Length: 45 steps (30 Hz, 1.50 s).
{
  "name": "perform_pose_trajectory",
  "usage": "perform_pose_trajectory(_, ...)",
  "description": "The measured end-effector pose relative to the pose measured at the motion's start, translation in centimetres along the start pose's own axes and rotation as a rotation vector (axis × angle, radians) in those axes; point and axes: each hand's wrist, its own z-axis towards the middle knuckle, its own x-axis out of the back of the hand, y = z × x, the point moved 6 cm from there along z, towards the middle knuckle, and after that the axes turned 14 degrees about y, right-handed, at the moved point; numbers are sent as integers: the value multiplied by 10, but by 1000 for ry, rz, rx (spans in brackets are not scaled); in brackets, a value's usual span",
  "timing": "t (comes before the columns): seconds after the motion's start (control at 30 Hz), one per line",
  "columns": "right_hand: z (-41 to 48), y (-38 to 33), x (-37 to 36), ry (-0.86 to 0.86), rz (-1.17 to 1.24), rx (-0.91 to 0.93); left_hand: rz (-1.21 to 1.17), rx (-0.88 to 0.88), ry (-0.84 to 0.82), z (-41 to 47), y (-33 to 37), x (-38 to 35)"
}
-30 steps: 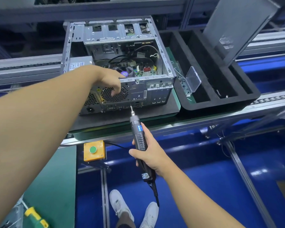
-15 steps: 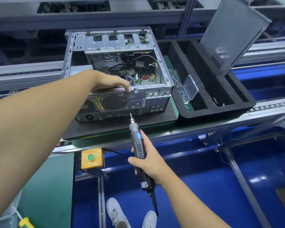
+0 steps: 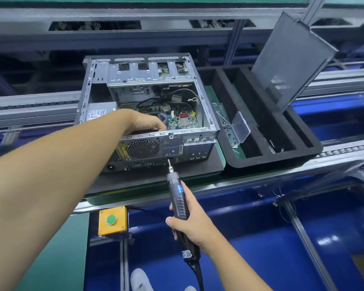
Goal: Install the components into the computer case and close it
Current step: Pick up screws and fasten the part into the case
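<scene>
An open grey computer case (image 3: 198, 143) lies on its side on a black mat, its rear panel facing me and the motherboard (image 3: 182, 120) showing inside. My left hand (image 3: 146, 122) reaches over the rear top rim, and its fingers curl down behind that rim into the case. My right hand (image 3: 189, 225) grips a black electric screwdriver (image 3: 178, 198) whose bit tip points at the lower rear panel near the ports. The grey side panel (image 3: 288, 59) leans upright in the foam tray at the right.
A black foam tray (image 3: 273, 158) with long slots sits right of the case and holds a small clear plastic box (image 3: 241, 127). A yellow box with a green button (image 3: 111, 220) hangs under the conveyor edge. Blue floor and my shoes lie below.
My left hand slid from the fan grille up onto the top rim of the rear panel and into the case. The screwdriver stays pointed at the rear panel.
</scene>
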Motion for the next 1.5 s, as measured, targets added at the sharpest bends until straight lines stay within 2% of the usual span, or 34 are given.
perform_pose_trajectory(0.27,6,-13,6,-7,-39,29,-85,-24,-44,6,-5,-3)
perform_pose_trajectory(0.4,5,-17,7,-5,-43,35,47,-306,65,8,13,3)
perform_pose_trajectory(0.53,4,-17,8,5,-35,32,-56,-460,70,11,23,3)
perform_pose_trajectory(0.97,-4,-10,3,-20,-42,24,48,-448,261,15,10,16)
perform_pose_trajectory(1.1,-9,-7,-1,-39,-40,32,258,-467,378,1,10,20)
perform_pose_trajectory(1.2,-9,-7,-3,-34,-22,32,210,-485,411,-12,7,22)
perform_pose_trajectory(1.27,-9,-5,-4,-37,-24,29,175,-565,521,-22,8,26)
perform_pose_trajectory(1.37,-10,1,-5,-39,-28,18,97,-748,923,-46,10,34)
perform_pose_trajectory(1.4,-10,3,-5,-37,-26,14,84,-800,1001,-52,9,32)
perform_pose_trajectory(1.5,-11,7,-6,-39,-34,6,205,-777,987,-50,5,18)
